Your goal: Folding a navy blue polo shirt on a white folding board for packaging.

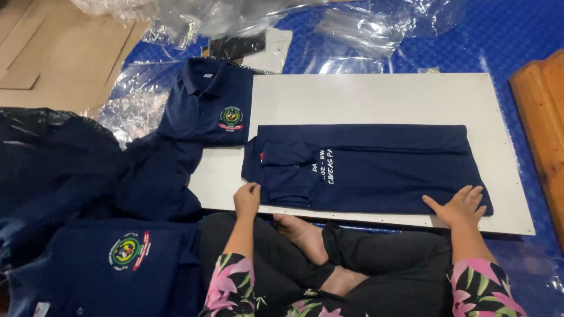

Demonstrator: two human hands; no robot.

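A navy polo shirt (376,167) lies face down and partly folded on a white board (376,97), white lettering showing on its back. My left hand (247,198) pinches the shirt's near left corner by the folded sleeve. At the near right corner, my right hand (460,205) lies flat on the cloth with its fingers spread. I sit cross-legged at the board's near edge, one bare foot (302,235) just below the shirt.
A folded navy polo with a round crest (208,103) lies at the board's left end. More navy shirts (111,258) are heaped on the left. Clear plastic bags (364,23) lie beyond the board on a blue mat. A wooden piece (543,117) stands at right.
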